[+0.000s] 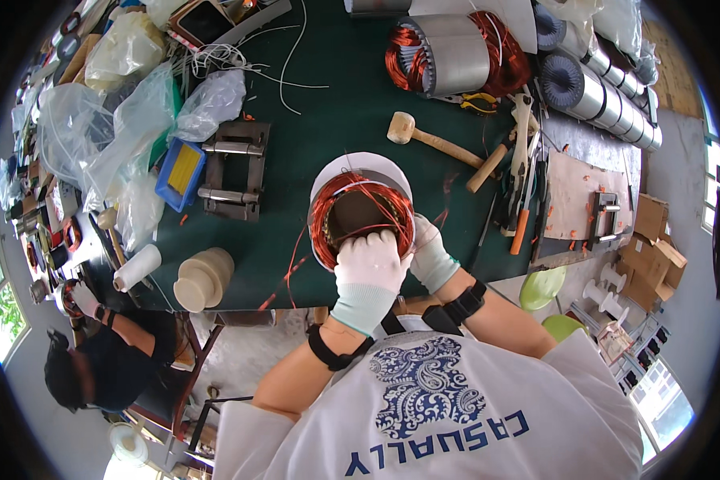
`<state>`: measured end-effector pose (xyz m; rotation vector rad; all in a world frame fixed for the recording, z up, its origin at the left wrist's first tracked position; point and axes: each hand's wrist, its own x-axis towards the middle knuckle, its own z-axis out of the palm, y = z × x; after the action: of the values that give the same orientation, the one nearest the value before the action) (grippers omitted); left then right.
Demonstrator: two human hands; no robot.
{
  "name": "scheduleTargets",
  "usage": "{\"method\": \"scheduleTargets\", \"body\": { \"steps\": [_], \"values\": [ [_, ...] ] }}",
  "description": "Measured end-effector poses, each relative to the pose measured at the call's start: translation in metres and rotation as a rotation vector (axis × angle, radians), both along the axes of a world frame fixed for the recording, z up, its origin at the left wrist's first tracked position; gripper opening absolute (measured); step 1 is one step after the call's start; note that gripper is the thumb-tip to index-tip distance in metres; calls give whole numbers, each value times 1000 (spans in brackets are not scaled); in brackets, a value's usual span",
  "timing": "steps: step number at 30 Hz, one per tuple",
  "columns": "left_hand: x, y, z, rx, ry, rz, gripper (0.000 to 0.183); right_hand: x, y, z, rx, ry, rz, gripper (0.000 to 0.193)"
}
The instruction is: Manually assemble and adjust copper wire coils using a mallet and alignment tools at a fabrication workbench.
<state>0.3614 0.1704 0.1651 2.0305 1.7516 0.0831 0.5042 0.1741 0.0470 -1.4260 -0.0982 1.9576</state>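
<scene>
A motor stator stands on the green table in front of me, its open end facing up. Reddish copper windings ring its bore, and loose wires trail off to the lower left. My left hand, in a white glove, lies over the near rim with its fingers curled down at the windings. What those fingertips grip is hidden. Against the stator's right side, my gloved right hand holds it from outside, its fingers partly out of sight.
A wooden mallet lies beyond the stator, near tools with an orange-handled one. Far right is a larger wound stator. Leftward are a metal frame, a blue tray and a beige cylinder. A co-worker works at left.
</scene>
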Motion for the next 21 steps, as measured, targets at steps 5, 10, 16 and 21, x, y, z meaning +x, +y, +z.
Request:
{"method": "scheduleTargets", "body": {
  "steps": [5, 10, 16, 21],
  "values": [
    [-36, 21, 6, 72, -114, -62, 31, -11, -4, 32, -53, -176, 3, 40],
    [-97, 51, 33, 192, -204, 49, 23, -22, 10, 64, -5, -368, 29, 41],
    [-103, 72, 43, -135, -451, 434, 18, -72, 50, 53, -181, 509, -312, 50],
    [-98, 51, 60, -399, -769, 659, 19, -21, 60, 131, 50, -134, 83, 49]
  ]
}}
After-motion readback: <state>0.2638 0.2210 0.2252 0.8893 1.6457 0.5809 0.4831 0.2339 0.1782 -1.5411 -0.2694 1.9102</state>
